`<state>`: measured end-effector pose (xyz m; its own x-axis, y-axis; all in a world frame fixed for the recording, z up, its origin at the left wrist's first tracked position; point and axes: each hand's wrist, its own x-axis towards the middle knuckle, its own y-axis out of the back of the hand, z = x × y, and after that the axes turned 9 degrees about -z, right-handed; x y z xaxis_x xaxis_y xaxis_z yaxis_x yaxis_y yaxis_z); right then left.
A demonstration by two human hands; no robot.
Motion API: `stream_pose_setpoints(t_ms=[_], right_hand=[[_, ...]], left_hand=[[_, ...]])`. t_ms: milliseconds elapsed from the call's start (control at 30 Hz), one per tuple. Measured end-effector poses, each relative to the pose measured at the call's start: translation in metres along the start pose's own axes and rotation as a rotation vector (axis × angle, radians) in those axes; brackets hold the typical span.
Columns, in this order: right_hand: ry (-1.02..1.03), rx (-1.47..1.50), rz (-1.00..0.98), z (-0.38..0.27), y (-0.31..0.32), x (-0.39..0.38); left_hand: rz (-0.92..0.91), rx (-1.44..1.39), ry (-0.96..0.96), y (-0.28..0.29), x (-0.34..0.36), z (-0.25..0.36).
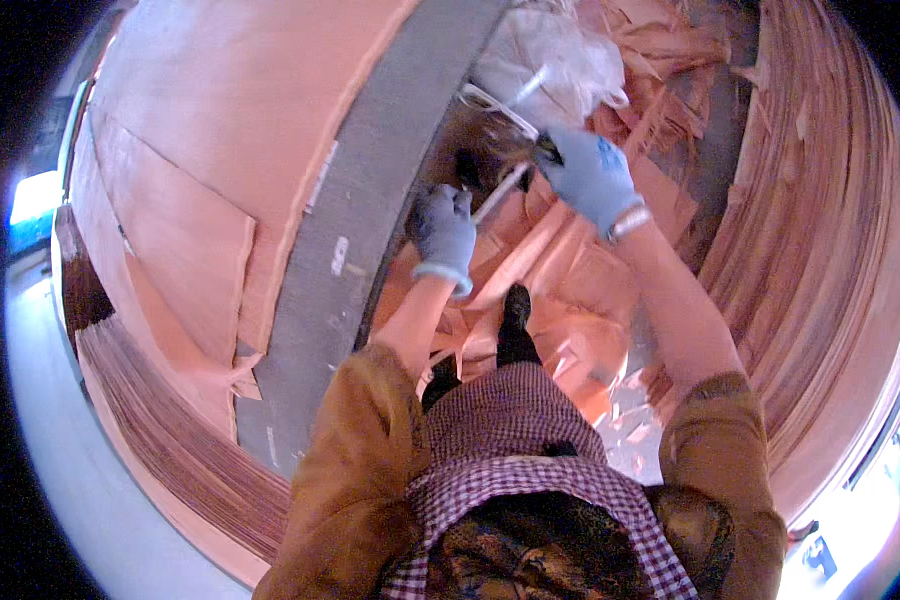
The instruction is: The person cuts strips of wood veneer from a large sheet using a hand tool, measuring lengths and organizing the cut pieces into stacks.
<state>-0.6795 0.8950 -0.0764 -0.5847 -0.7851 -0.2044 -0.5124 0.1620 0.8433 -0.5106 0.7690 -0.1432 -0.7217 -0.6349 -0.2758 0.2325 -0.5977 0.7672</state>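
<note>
A head-worn fisheye looks steeply down from above the apron (500, 420), facing forward over the left hand (444, 232) and right hand (587, 178), sleeves (355, 450) near at the lower edge, straight lines bending toward its dark rim.

Both knitted gloves (590, 183) were pale blue, dark-fingered. Near, cloth apron (510, 405) bore purple-and-white checks. Left, broad thin wood sheets (225, 110) ran pinkish-orange; far, crumpled plastic bag (562, 65), white.
</note>
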Motion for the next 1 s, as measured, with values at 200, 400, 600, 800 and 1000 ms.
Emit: stream_pose_setpoints(t_ms=[200, 400, 600, 800, 1000], right_hand=[[-0.081, -0.03, -0.136, 0.022, 0.0, 0.024], [-0.089, -0.116, 0.066, 0.045, -0.013, -0.015], [0.058, 1.076, -0.099, -0.13, -0.01, -0.179], [0.399, 1.091, -0.294, -0.275, -0.138, -0.338], [-0.041, 1.204, -0.341, -0.299, -0.184, -0.421]], left_hand=[[0.069, -0.058, -0.235, 0.133, -0.193, 0.001], [0.365, -0.179, 0.028, 0.284, -0.272, -0.084], [-0.608, 0.006, -0.486, 0.262, -0.307, -0.075], [-0.662, 0.095, -0.747, 0.244, -0.338, -0.1], [-0.438, 0.249, -0.712, 0.267, -0.356, -0.166]])
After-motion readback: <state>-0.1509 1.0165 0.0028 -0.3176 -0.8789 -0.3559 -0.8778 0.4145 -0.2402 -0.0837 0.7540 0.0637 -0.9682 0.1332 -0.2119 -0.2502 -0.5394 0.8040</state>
